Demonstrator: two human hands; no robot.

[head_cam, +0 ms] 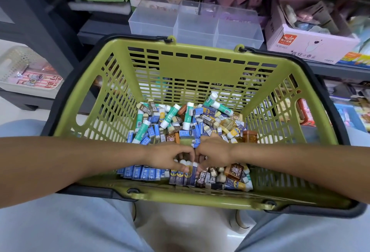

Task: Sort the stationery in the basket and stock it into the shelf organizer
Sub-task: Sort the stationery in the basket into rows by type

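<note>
A green plastic basket (104, 95) rests on my lap, filled with a pile of blue erasers (155, 131), green-and-white glue sticks (171, 114), brown 2B erasers and amber boxes (249, 136). Along its near wall stands a tidy row of blue erasers (140, 172). Both hands meet low in the basket. My left hand (170, 156) curls its fingers around dark-blue erasers (185, 176) standing in that row. My right hand (213, 152) curls down into the erasers beside it; what it holds is hidden. A clear plastic shelf organizer (195, 25) stands empty on the shelf behind the basket.
A pink open carton (312, 39) of goods sits right of the organizer. A white perforated bin (26, 71) is on the lower left shelf. Packed shelves lie to the right. My grey-trousered legs are below the basket.
</note>
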